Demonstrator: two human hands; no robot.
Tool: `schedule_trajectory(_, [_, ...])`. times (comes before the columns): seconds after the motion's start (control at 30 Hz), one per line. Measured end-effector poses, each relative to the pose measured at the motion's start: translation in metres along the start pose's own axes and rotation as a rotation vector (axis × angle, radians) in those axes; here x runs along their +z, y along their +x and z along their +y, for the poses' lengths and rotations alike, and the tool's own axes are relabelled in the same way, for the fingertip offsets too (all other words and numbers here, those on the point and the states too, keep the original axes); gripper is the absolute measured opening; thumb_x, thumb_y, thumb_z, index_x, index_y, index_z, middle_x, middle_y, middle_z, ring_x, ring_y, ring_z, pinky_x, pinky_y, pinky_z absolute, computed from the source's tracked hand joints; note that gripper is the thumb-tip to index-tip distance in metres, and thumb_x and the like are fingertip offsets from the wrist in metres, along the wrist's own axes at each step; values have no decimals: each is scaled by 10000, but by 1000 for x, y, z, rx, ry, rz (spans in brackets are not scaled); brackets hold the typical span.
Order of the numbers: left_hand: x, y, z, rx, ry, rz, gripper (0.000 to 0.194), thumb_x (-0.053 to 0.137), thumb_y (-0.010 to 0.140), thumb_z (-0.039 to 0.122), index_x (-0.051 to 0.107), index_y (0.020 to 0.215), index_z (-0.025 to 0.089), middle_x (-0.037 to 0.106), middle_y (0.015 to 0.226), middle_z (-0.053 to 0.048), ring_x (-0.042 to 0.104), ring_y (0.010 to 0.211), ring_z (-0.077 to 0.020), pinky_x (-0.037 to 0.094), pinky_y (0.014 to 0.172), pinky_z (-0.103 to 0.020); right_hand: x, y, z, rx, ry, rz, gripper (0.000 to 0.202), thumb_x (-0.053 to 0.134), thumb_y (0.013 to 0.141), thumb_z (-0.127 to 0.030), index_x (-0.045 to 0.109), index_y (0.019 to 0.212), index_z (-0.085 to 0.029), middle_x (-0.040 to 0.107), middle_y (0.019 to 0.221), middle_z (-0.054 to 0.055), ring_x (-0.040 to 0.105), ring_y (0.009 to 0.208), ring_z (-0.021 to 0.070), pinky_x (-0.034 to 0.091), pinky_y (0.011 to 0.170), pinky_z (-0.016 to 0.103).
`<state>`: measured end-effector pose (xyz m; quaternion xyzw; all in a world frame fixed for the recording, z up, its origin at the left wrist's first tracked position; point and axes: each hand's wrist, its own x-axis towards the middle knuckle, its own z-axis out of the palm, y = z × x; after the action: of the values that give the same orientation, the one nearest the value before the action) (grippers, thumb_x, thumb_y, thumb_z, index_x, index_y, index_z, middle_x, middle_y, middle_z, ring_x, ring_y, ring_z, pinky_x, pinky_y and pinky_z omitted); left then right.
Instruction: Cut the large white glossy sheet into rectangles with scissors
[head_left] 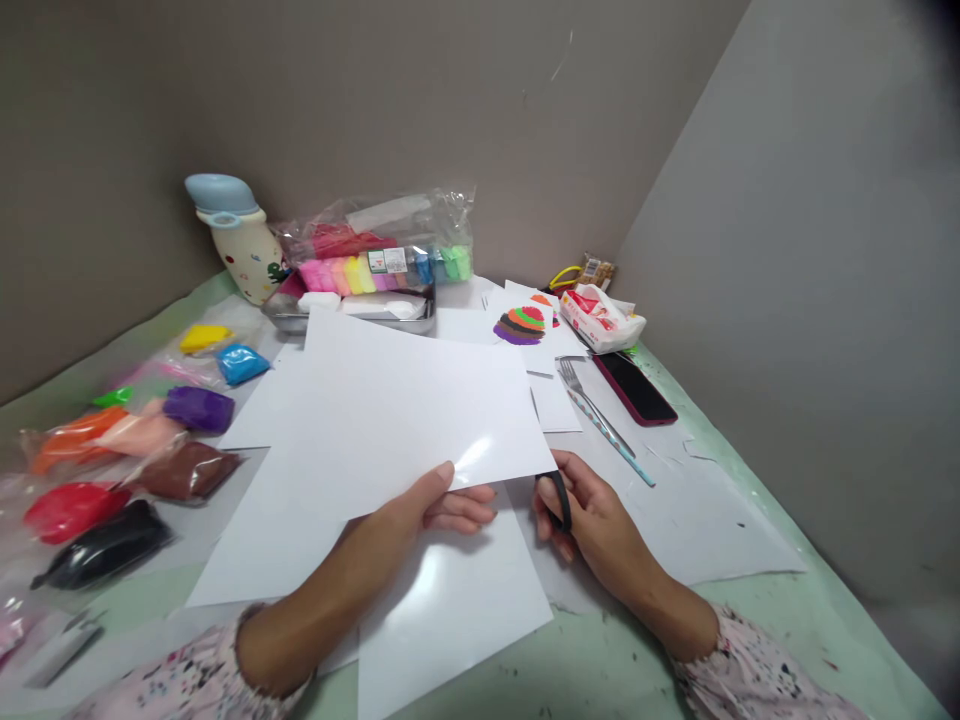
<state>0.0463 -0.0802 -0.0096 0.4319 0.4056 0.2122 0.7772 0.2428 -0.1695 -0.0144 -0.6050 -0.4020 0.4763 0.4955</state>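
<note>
My left hand (442, 500) pinches the near edge of a large white sheet of paper (405, 400), thumb on top and fingers beneath. The sheet is held up over other white sheets (450, 610). At its near right corner, my right hand (589, 505) is closed on scissors (559, 500) with black handles. Their blades are hidden behind the paper, so I cannot tell how far apart they are.
Bagged clay packs (191, 470) lie on the left. A bottle (244, 240), a metal tray (409, 325) and a clay bag (375, 265) stand behind. To the right are a fork (592, 400), a phone (636, 388), a tissue pack (600, 318) and a coloured striped picture (521, 325).
</note>
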Motion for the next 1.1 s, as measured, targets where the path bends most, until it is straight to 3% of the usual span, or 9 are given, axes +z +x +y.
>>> schedule_trajectory(1.1, [6, -3, -1, -11, -3, -13, 428, 539, 952, 437, 811, 814, 137, 801, 910, -93, 708, 823, -213, 486, 933, -344, -2, 1, 2, -14, 0, 13, 410, 553, 931, -487, 511, 1190, -172, 562, 589, -75, 359, 388, 59, 296, 383, 193])
